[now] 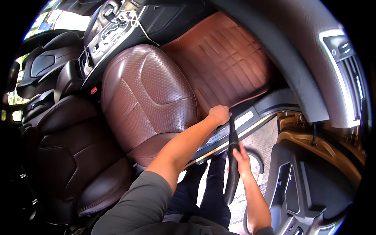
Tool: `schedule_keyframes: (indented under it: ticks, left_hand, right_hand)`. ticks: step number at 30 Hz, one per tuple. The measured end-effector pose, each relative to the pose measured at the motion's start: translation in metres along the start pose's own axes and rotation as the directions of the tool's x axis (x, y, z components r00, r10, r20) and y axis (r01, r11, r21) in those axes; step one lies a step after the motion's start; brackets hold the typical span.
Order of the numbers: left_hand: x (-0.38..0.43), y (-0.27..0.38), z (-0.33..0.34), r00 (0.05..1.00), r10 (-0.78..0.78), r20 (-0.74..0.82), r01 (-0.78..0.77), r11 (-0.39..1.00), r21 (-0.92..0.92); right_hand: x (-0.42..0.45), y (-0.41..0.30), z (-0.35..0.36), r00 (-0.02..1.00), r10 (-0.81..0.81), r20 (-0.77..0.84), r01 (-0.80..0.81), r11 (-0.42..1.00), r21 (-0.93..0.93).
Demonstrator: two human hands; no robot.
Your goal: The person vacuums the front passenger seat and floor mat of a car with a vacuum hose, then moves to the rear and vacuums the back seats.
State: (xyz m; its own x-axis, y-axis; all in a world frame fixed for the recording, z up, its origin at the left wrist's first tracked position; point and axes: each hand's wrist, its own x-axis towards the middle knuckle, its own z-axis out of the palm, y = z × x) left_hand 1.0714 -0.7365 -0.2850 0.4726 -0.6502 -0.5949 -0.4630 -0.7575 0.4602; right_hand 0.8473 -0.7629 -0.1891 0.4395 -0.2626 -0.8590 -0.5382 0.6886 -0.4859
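My right hand is wrapped around a black ribbed vacuum hose outside the door sill. The hose's slim black nozzle points into the car, across the sill. My left hand is curled at the sill-side edge of a brown quilted floor mat, close beside the nozzle tip. Its fingertips are hidden, so whether it grips the mat edge or the nozzle cannot be told. Left of that arm is a brown perforated leather seat.
An open car door stands on the right, below the dashboard. The metal door sill runs under the nozzle. A white cable lies on the centre console and hangs into the footwell. More hose curves over the ground.
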Motion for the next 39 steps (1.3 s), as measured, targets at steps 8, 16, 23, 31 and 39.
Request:
schedule_keyframes:
  ticks: [8,16,23,31,39]
  left_hand:
    - [-0.064,-0.071,-0.197,0.259,0.331,-0.907,-0.331,0.913,0.239]
    - [-0.019,-0.189,-0.196,-0.127,-0.628,-0.768,0.388,0.681,-0.621]
    - [-0.025,-0.204,-0.19,-0.146,-0.591,-0.793,0.414,0.692,-0.592]
    - [-0.021,-0.195,-0.196,-0.129,-0.624,-0.77,0.479,0.641,-0.6]
    - [-0.019,-0.194,-0.194,-0.095,-0.651,-0.753,0.48,0.633,-0.608]
  right_hand:
    - [-0.095,-0.108,-0.012,0.949,-0.311,-0.052,0.276,0.898,-0.342]
    - [0.239,-0.225,0.142,0.921,-0.373,0.112,0.389,0.866,-0.315]
    - [0.265,-0.141,0.214,0.848,-0.137,0.511,0.426,0.75,-0.506]
    - [0.281,-0.264,0.107,0.976,-0.136,-0.169,0.067,0.93,-0.361]
    - [0.25,-0.179,0.202,0.893,-0.104,0.437,0.4,0.628,-0.668]
